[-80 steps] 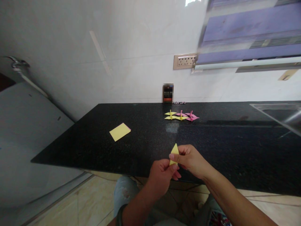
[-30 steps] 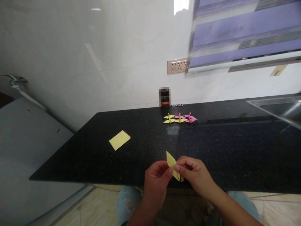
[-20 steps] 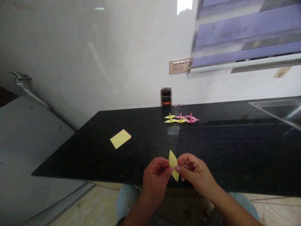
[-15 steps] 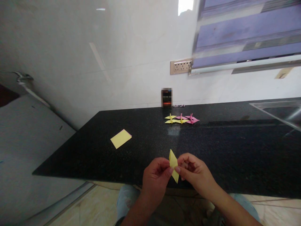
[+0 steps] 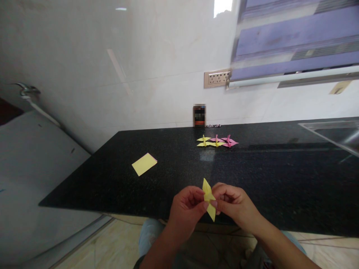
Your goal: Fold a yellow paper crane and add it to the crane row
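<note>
Head camera: both bare hands meet above the near edge of a black speckled countertop (image 5: 168,183). The left hand (image 5: 186,211) and the right hand (image 5: 237,207) pinch one piece of folded yellow paper (image 5: 208,195) between them, thumbs on its face near the middle and close to each other, other fingers curled behind. The paper has one pointed end toward the wall (image 5: 157,89), the other toward the person. Beyond the hands, three yellow paper cranes (image 5: 204,143) and three pink paper cranes (image 5: 229,143) form two close rows, wings meeting or overlapping. Behind them a dark, pixelated upright object (image 5: 199,116) stands by the wall, a small patterned item (image 5: 214,126) just beside it. Well left of the cranes lie stacked paper sheets (image 5: 144,164), yellow on top with a pinkish edge beneath. A metal sink (image 5: 311,129) is set in at the far right.
</note>
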A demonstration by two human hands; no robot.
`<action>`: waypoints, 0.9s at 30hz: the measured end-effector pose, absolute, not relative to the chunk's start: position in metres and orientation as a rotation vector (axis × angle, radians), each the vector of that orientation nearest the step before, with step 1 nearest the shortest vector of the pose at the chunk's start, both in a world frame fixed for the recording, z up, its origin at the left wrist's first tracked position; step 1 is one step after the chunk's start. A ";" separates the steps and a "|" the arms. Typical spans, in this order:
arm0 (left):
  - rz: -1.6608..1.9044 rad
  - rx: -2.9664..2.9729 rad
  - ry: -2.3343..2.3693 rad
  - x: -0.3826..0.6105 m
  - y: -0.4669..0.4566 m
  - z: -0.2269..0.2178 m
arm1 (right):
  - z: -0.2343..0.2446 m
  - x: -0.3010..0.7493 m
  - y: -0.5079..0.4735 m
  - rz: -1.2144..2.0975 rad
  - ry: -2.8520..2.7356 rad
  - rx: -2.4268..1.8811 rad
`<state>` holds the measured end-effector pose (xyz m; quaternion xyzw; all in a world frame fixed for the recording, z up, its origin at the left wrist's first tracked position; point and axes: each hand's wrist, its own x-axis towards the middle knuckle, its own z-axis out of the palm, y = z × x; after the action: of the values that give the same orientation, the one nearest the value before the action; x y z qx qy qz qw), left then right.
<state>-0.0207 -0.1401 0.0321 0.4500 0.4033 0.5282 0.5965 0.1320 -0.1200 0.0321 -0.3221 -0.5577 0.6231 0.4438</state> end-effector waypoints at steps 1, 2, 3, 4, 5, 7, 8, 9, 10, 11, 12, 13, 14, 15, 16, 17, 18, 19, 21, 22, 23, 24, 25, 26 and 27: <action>1.221 1.061 0.953 -0.021 -0.140 0.032 | 0.033 0.132 -0.120 1.541 -1.400 -0.792; 1.215 1.076 0.973 -0.021 -0.140 0.032 | 0.034 0.133 -0.120 1.540 -1.418 -0.788; 1.207 1.089 0.991 -0.022 -0.140 0.033 | 0.034 0.133 -0.119 1.539 -1.430 -0.781; 1.203 1.102 1.003 -0.022 -0.141 0.033 | 0.034 0.134 -0.119 1.539 -1.439 -0.771; 1.207 1.114 1.005 -0.023 -0.141 0.034 | 0.033 0.134 -0.119 1.539 -1.443 -0.758; 1.221 1.132 0.997 -0.023 -0.141 0.036 | 0.031 0.135 -0.119 1.535 -1.438 -0.733; 1.228 1.135 0.991 -0.023 -0.142 0.037 | 0.030 0.135 -0.119 1.531 -1.435 -0.724; 1.231 1.127 0.983 -0.023 -0.142 0.038 | 0.029 0.135 -0.119 1.523 -1.439 -0.717; 1.230 1.111 0.976 -0.023 -0.142 0.039 | 0.029 0.136 -0.119 1.513 -1.448 -0.712; 1.229 1.087 0.970 -0.023 -0.142 0.040 | 0.029 0.137 -0.118 1.499 -1.460 -0.707; 1.227 1.063 0.965 -0.022 -0.142 0.040 | 0.030 0.137 -0.118 1.489 -1.478 -0.697; 1.227 1.040 0.965 -0.021 -0.142 0.040 | 0.031 0.138 -0.117 1.478 -1.501 -0.687; 1.224 1.018 0.969 -0.021 -0.142 0.040 | 0.032 0.139 -0.117 1.468 -1.523 -0.678; 1.222 0.995 0.975 -0.020 -0.141 0.039 | 0.033 0.140 -0.116 1.461 -1.545 -0.667; 1.221 0.971 0.976 -0.020 -0.141 0.038 | 0.034 0.141 -0.116 1.456 -1.565 -0.657; 1.223 0.945 0.967 -0.019 -0.141 0.038 | 0.034 0.142 -0.115 1.453 -1.582 -0.649; 1.223 0.916 0.950 -0.019 -0.142 0.037 | 0.034 0.143 -0.115 1.450 -1.591 -0.645; 1.219 0.879 0.929 -0.019 -0.142 0.036 | 0.034 0.143 -0.114 1.446 -1.592 -0.645; 1.191 0.801 0.899 -0.019 -0.142 0.035 | 0.034 0.144 -0.114 1.433 -1.580 -0.652; 1.165 0.764 0.897 -0.019 -0.142 0.035 | 0.033 0.145 -0.113 1.419 -1.572 -0.661; 1.136 0.738 0.901 -0.020 -0.142 0.034 | 0.033 0.145 -0.113 1.402 -1.569 -0.670; 1.108 0.730 0.907 -0.020 -0.142 0.034 | 0.033 0.145 -0.113 1.381 -1.575 -0.680; 1.084 0.739 0.912 -0.020 -0.143 0.033 | 0.032 0.146 -0.113 1.353 -1.593 -0.691; 1.062 0.758 0.916 -0.020 -0.143 0.033 | 0.032 0.146 -0.112 1.320 -1.617 -0.701; 1.046 0.780 0.922 -0.020 -0.142 0.032 | 0.033 0.146 -0.112 1.283 -1.647 -0.708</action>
<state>-0.0196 -0.1425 0.0321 0.3499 0.4134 0.4692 0.6975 0.1457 -0.1122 0.0325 -0.2864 -0.6665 0.5194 0.4515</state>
